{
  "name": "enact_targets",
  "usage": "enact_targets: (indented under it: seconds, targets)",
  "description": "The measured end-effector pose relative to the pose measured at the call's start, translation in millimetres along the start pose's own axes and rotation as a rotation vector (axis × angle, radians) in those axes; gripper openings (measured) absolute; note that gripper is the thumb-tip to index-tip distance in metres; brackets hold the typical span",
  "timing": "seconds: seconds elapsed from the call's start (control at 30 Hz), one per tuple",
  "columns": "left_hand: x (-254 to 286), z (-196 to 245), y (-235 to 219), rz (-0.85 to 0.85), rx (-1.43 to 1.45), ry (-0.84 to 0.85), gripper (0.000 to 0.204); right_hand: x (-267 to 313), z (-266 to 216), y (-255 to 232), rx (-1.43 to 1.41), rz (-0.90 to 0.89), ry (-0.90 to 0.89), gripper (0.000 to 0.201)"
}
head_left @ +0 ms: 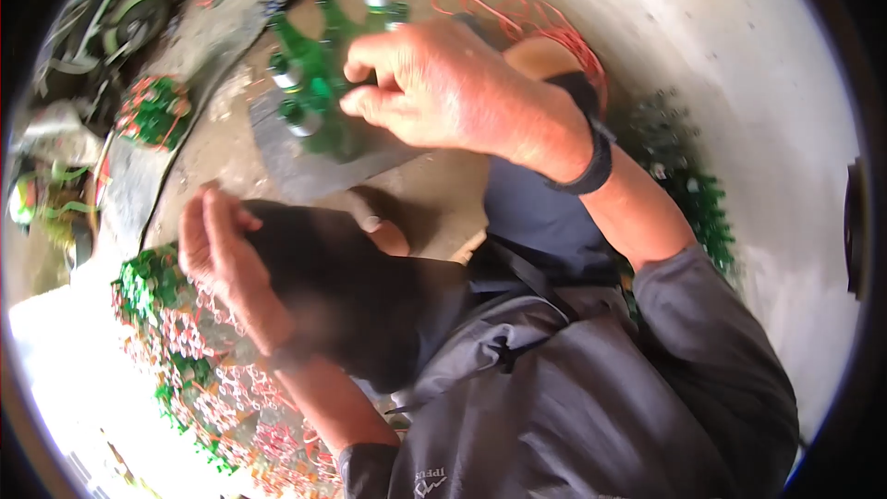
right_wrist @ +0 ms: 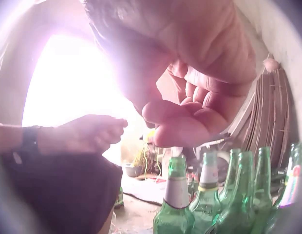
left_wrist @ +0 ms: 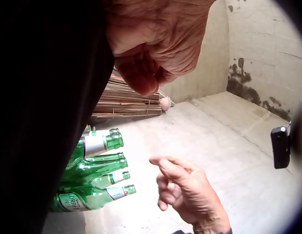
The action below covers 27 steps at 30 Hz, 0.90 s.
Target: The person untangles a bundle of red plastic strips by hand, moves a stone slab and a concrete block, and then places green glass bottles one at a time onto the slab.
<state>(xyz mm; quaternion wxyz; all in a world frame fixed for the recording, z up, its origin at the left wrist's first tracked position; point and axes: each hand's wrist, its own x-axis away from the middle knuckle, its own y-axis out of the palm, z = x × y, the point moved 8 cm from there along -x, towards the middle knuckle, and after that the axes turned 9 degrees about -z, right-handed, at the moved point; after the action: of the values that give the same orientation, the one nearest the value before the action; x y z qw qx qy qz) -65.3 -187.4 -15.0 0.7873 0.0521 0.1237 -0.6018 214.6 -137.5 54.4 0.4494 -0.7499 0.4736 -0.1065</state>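
Several uncapped green glass bottles [head_left: 297, 48] stand close together on a dark grey sheet [head_left: 286, 159] on the floor. In the left wrist view, one bottle [left_wrist: 73, 201] carries a label reading "DRAFT". My right hand [head_left: 434, 83] hovers above the group, fingers loosely bent and thumb apart from the index finger, holding nothing. From the right wrist view, the bottle necks [right_wrist: 177, 168] rise just below those fingers. My left hand [head_left: 226, 254] hangs over the dark-trousered knee, its fingers relaxed and bent with nothing between them.
Red cord [head_left: 517, 5] lies loose by the wall behind the bottles. Bundles of green bottles tied with red cord [head_left: 157, 113] stand at left. More green bottles [head_left: 693, 194] crowd the right wall. A stack of flat brown strips [right_wrist: 273, 109] leans against the wall.
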Motion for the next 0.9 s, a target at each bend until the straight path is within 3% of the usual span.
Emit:
enact_targets:
  seconds: [0.07,0.13,0.23,0.33,0.37,0.47,0.53,0.67,0.73,0.9]
  targets:
    - [-0.9,-2.4,-4.1,-0.010,-0.024,0.019,0.015,22.1,10.2,-31.9,-0.005,0.069,0.003,0.020]
    - [-1.9,-7.0,-6.0,-0.035,0.000,0.040,0.016,50.0,44.3,-53.4,-0.267,0.026,0.247,0.023]
    - [-4.7,-16.4,-12.0,-0.020,0.001,-0.008,0.017,91.8,63.3,-111.4,-0.196,0.204,0.293,0.014]
    - [-6.8,-20.5,-12.2,-0.029,0.024,-0.036,0.017,159.2,108.0,-138.8,-0.217,0.236,0.745,0.011]
    - [-6.3,-20.5,-12.1,-0.019,0.011,-0.044,0.017,184.7,135.7,-142.4,-0.120,0.240,0.719,0.028]
    - [-3.4,-11.7,-0.4,0.007,-0.040,-0.061,0.016,262.5,197.3,-144.7,-0.110,0.231,0.878,0.023]
    - [-2.6,-9.8,4.8,0.022,-0.074,-0.068,0.015,320.6,232.1,-143.5,0.050,0.185,1.153,0.022]
    - [-4.0,-6.8,9.5,0.004,-0.065,-0.026,0.016,399.8,258.4,-134.8,0.143,0.130,1.277,0.029]
    - [-3.8,-5.5,9.0,0.010,-0.071,-0.034,0.016,438.0,266.8,-128.1,0.227,0.018,1.434,0.024]
    - [-7.6,-12.3,6.8,0.000,-0.071,-0.052,0.018,494.2,274.0,-116.2,0.238,-0.030,1.604,0.026]
